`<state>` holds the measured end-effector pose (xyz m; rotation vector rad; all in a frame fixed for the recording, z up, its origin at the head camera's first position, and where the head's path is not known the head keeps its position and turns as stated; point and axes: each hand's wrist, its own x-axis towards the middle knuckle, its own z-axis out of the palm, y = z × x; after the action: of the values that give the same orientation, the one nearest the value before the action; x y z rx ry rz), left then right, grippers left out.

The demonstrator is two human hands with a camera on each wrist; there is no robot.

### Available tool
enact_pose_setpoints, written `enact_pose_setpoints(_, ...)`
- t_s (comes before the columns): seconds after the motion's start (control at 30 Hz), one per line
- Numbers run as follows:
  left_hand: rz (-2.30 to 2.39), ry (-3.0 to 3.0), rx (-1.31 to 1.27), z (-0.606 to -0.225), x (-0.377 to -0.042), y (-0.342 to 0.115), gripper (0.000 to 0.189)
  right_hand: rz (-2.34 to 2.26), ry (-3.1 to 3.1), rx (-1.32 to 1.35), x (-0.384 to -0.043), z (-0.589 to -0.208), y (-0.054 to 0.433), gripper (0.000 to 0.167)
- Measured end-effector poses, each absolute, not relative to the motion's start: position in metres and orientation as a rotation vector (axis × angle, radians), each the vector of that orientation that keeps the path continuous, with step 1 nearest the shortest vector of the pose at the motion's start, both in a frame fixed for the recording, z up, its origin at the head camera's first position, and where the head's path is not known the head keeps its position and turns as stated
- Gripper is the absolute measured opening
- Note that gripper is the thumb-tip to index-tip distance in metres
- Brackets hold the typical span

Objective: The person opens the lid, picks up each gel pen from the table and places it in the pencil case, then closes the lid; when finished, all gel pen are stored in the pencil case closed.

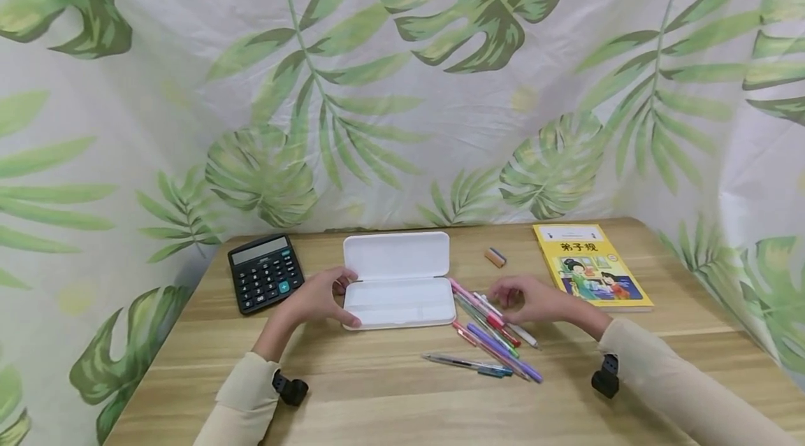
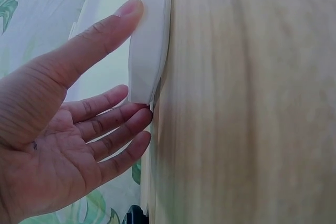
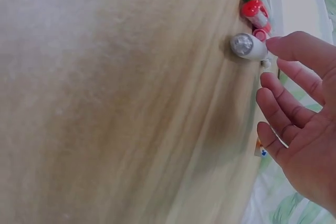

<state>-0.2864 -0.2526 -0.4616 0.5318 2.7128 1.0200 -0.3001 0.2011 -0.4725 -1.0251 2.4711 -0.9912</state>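
A white pencil case [image 1: 400, 324] lies with its lid [image 1: 396, 255] raised and its shallow tray bare. My left hand [image 1: 321, 298] holds its left end, thumb on the front corner and fingers along the side. In the left wrist view the thumb [image 2: 126, 14] presses the case wall [image 2: 149, 40]. My right hand [image 1: 528, 298] is over the pile of pens, fingers loosely bent and apart, nothing between them. Its thumb tip is right by a white pen [image 3: 247, 46] in the right wrist view. A purple pen [image 1: 503, 351] and a red-capped pen [image 3: 254, 11] lie in the pile.
A clear pen with a blue-green cap [image 1: 465, 363] lies in front of the case. Behind the pile is a small orange-brown and blue block [image 1: 495, 257]. A black calculator [image 1: 265, 275] stands at the left, a yellow book [image 1: 591, 265] at the right. Leaf-print cloth hangs behind the table.
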Motion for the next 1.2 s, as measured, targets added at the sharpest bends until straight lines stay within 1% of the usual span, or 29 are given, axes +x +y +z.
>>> enact_pose_setpoints(0.17,1.015,2.719,0.546,-0.4632,-0.2862,-0.2532,0.084,-0.950,2.468,-0.967,-0.3021,-0.4700,0.2013,0.038)
enact_pose_setpoints(0.33,1.016,2.723,0.523,-0.4621,-0.2875,-0.2554,0.085,-0.968,2.443,-0.964,-0.3053,-0.4669,0.1988,0.041)
enact_pose_setpoints(0.53,1.035,2.719,0.543,-0.4633,-0.2871,-0.2534,0.085,-0.982,2.418,-0.908,-0.3028,-0.4626,0.1988,0.049)
enact_pose_setpoints(0.67,1.044,2.717,0.534,-0.4642,-0.2847,-0.2526,0.085,-0.980,2.443,-0.918,-0.3012,-0.4648,0.1993,0.042)
enact_pose_setpoints(0.9,1.054,2.706,0.504,-0.4677,-0.2830,-0.2509,0.085,-1.002,2.442,-0.923,-0.3010,-0.4713,0.2032,0.024)
enact_pose_setpoints(1.2,1.033,2.717,0.490,-0.4641,-0.2842,-0.2534,0.085,-0.990,2.458,-0.891,-0.2985,-0.4714,0.2049,0.026)
